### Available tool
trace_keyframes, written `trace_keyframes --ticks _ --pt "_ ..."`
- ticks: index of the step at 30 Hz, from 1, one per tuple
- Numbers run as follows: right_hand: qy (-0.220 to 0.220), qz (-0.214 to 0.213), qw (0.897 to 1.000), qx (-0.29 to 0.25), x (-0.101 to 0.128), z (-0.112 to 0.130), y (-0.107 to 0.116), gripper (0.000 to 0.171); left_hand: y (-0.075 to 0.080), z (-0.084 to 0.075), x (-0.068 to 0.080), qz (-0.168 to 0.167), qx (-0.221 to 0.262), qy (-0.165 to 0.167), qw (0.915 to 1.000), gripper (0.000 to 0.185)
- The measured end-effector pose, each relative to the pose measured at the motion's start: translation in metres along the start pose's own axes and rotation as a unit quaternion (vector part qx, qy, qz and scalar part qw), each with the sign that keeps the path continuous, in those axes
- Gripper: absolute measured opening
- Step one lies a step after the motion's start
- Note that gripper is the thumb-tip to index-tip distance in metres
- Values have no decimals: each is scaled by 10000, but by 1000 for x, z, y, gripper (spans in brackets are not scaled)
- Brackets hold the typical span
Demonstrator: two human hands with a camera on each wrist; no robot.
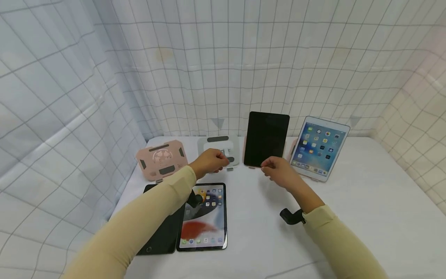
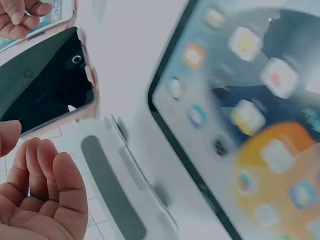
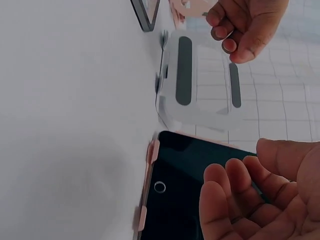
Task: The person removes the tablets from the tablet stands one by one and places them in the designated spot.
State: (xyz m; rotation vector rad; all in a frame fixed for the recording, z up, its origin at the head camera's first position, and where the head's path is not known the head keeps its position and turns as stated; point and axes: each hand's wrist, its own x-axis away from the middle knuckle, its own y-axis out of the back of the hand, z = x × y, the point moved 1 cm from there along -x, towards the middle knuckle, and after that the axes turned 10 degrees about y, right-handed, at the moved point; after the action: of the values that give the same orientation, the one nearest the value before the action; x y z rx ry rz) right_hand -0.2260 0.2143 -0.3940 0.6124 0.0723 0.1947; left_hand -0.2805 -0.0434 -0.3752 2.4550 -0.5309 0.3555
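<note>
My left hand [image 1: 211,159], fingers loosely bent and holding nothing, hovers before a white and grey tablet stand [image 1: 235,146]. The stand's dark pad shows beside that hand in the left wrist view. Low in front of a black-screened tablet [image 1: 266,135], which leans on a pink stand, is my right hand [image 1: 280,172]. Its fingers are relaxed around bare air, as the right wrist view shows. To its right a white tablet [image 1: 318,149] with a lit home screen leans on another pink stand, mostly hidden behind it.
An unoccupied pink stand [image 1: 163,158] stands at the back left. Flat on the white table [image 1: 258,236] lie a lit tablet [image 1: 205,217] and a dark tablet [image 1: 162,238], partly under my left sleeve. Checked cloth [image 1: 223,69] hangs behind and at both sides.
</note>
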Motion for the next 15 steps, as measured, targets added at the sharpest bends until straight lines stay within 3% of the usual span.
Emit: trace_keyframes --ticks 5,15 --pt "71 -311 9993 169 -4 -11 23 28 -6 -14 -12 -58 85 -137 9999 16" --pt "72 -1082 9919 666 -20 -20 72 24 -7 -44 -37 -618 -36 -305 9976 17"
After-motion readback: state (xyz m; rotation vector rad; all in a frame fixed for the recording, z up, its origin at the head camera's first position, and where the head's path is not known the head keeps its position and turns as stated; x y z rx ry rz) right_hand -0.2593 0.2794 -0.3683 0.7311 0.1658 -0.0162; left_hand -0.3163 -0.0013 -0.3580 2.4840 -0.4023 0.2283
